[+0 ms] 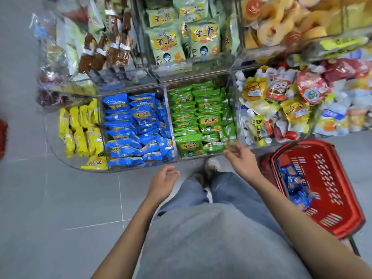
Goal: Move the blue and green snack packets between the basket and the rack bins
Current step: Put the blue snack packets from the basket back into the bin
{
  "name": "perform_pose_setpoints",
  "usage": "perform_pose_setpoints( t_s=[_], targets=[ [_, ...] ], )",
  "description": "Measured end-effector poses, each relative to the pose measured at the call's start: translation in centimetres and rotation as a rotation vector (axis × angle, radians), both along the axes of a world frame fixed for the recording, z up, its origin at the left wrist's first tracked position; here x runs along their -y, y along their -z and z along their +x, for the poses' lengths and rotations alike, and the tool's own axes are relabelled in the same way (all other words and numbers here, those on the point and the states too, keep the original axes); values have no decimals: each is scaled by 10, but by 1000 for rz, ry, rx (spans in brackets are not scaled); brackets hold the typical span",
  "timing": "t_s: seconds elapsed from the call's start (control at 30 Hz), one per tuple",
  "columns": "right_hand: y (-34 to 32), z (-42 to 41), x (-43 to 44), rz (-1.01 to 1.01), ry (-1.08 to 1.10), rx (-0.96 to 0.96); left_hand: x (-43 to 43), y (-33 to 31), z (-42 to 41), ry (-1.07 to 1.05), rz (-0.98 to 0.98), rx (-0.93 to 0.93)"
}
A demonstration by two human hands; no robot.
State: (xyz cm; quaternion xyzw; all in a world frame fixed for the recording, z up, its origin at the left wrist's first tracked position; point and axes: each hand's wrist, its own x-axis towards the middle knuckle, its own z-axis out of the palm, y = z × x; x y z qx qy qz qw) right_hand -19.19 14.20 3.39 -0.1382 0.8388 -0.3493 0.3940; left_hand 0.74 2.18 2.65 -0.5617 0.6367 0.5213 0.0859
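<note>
In the head view, the right hand [242,160] hangs at the front right corner of the green bin [201,121]. Its fingers are spread and loose, so the grip is wide and seems empty, though the fingertips are blurred. The left hand [164,181] is lower, over the floor [60,198] in front of the blue bin [136,127], fingers loosely curled, grip empty. The basket [340,200] stands on the floor at the person's right. A small heap of blue packets [295,186] lies along its left side, and no green ones show in it.

This looks like a reach at the green bin. The packets there stand in tight rows, so it is probably best to pinch one front packet by its sealed edge and lift it straight up. Dragging it would likely tip its neighbours out.

The bins' clear front wall [191,158] and the clear divider [171,125] between blue and green are hard to see and easy to knock. The upper bins [181,35] overhang the back rows, so the open room is at the front. The way to the basket is short, rightward and down. It passes the bin's corner and the basket's raised rim, which sits just under the pouch bin [271,109]. The floor to the left is wide and free.
</note>
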Motion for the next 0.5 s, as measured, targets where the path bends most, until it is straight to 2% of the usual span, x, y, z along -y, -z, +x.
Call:
perform_pose_setpoints(
  t_s=[0.17, 0.37, 0.5],
  targets=[
    [-7, 34, -74, -17, 348, 60, -9, 3, -20, 243, 61, 15],
    [-2, 77, -184, -15, 846, 134, -64, 6, -115, 785, 96, -23],
    [9, 90, -241, -34, 1162, 174, -129, 3, -182, 1021, 88, -46]
  ],
)
